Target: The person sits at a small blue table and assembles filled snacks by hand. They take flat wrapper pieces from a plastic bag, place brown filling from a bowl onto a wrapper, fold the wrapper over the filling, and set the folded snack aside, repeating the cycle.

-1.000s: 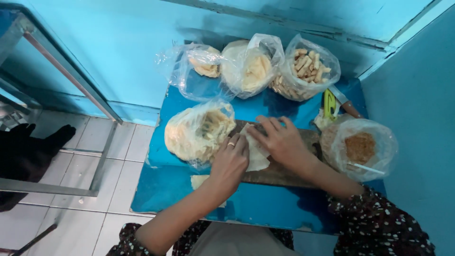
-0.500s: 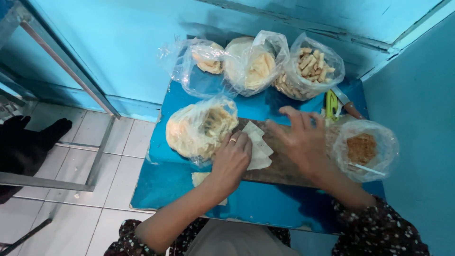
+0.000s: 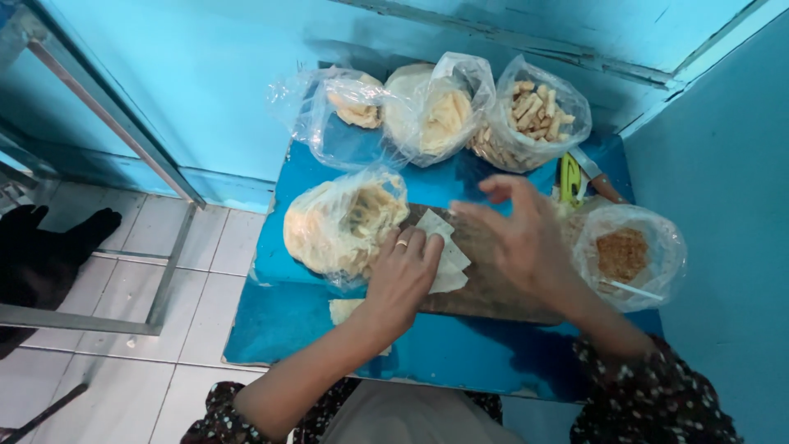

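Note:
My left hand (image 3: 403,275), with a ring on one finger, presses flat on a thin pale dough sheet (image 3: 445,247) that lies on a wooden cutting board (image 3: 485,288). My right hand (image 3: 518,234) hovers over the board with fingers spread and nothing in it. Left of the board sits a clear plastic bag of pale round wrappers (image 3: 341,222). To the right, a bag of brown crumbly filling (image 3: 625,255) stands open with a white spoon handle sticking out.
The small blue table (image 3: 296,316) also carries three clear bags at the back: pale pieces (image 3: 349,111), folded sheets (image 3: 440,115), small cut sticks (image 3: 530,115). A green-handled tool (image 3: 569,177) lies beside them. Another pale sheet (image 3: 345,311) lies under my left forearm. Blue walls stand behind and right; a metal frame (image 3: 123,136) stands left.
My right hand has lifted off the dough sheet and moved right and up, fingers spreading. My left hand stays pressed on the sheet.

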Motion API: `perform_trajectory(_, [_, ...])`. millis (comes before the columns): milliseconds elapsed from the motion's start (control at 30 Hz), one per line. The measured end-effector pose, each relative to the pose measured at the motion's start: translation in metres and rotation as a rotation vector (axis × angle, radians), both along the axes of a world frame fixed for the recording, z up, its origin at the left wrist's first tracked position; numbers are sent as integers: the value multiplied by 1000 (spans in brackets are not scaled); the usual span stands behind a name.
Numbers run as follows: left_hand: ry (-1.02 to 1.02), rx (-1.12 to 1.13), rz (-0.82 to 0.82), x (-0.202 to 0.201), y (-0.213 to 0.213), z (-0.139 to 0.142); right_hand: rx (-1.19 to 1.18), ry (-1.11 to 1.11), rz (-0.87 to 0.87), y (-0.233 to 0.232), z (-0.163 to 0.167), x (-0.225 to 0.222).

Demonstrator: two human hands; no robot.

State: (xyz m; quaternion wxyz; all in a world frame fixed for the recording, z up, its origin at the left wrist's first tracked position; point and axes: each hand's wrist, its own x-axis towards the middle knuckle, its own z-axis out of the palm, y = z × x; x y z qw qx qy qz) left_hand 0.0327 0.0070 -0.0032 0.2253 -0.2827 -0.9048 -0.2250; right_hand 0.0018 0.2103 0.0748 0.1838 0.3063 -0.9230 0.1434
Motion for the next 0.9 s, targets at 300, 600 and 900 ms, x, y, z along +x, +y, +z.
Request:
perform_trajectory(300, [100,-65,47,-1,3,-18,473,701,532,-47,-26,-96])
perform_trajectory(600, [63,-27,69,-8,2,-25,342,862,411,-52,-57,-90])
perform_trajectory(900, [191,-221,71,7,7,-10,-817,-299,-110,98,12,10])
